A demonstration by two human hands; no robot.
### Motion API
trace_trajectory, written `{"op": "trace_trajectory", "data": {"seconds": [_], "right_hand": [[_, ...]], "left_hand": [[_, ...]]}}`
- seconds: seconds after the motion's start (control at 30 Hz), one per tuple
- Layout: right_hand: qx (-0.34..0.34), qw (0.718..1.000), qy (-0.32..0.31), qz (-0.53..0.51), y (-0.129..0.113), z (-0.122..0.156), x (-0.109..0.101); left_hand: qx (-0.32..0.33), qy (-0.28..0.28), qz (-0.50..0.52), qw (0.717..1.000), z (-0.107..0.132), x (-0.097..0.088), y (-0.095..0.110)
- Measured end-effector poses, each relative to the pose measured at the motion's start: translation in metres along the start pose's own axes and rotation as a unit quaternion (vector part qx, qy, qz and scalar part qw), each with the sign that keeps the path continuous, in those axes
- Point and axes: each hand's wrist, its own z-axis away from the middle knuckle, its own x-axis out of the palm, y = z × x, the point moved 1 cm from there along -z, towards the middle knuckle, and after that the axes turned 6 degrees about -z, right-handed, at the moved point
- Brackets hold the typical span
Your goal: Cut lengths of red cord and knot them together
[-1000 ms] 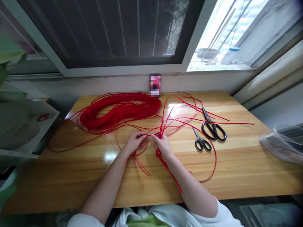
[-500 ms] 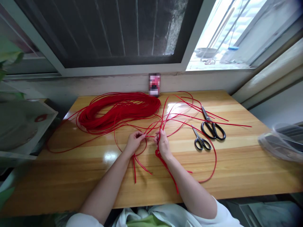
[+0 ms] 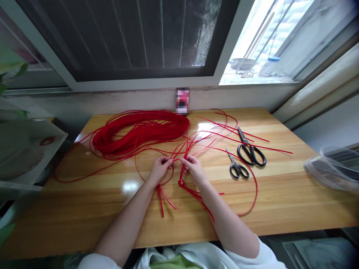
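My left hand (image 3: 159, 168) and my right hand (image 3: 194, 169) are close together over the middle of the wooden table (image 3: 280, 201), both pinched on thin red cord strands (image 3: 182, 175). The strands cross between my fingertips, and a small loop or knot hangs just below my right hand. Loose ends trail toward me under both wrists. A large coil of the same red cord (image 3: 137, 130) lies behind my hands at the table's back left.
Two pairs of black-handled scissors lie right of my hands, a small pair (image 3: 238, 166) and a larger pair (image 3: 249, 147). Long red strands spread over the back right. A small blurred box (image 3: 182, 101) stands against the wall. A clear plastic bag (image 3: 328, 170) hangs off the right edge.
My right hand has turned and lifted the strands slightly, and the small loop now shows beside its wrist. The loose ends under my left hand have shifted toward me.
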Motion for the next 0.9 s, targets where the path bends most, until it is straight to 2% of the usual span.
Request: {"op": "trace_trajectory", "data": {"seconds": [0.17, 0.33, 0.5, 0.6, 0.73, 0.9], "right_hand": [[-0.019, 0.999, 0.015, 0.025, -0.001, -0.001, 0.002], [-0.079, 0.993, 0.002, 0.089, 0.003, -0.002, 0.007], [-0.103, 0.983, 0.056, 0.144, 0.008, -0.003, 0.01], [-0.116, 0.978, 0.07, 0.158, 0.007, -0.004, 0.008], [-0.115, 0.98, 0.057, 0.155, 0.004, -0.005, 0.004], [-0.083, 0.991, 0.036, 0.099, 0.001, -0.007, 0.001]], "left_hand": [[0.017, -0.001, -0.03, 0.999, 0.001, 0.001, 0.001], [0.013, 0.008, -0.031, 0.999, 0.004, 0.012, -0.006], [-0.018, -0.018, -0.019, 0.999, 0.011, 0.024, -0.009], [-0.039, -0.046, 0.0, 0.998, 0.013, 0.021, -0.004], [-0.088, -0.1, 0.025, 0.991, 0.015, 0.014, 0.002], [-0.103, -0.102, 0.023, 0.989, 0.014, 0.01, 0.003]]}}
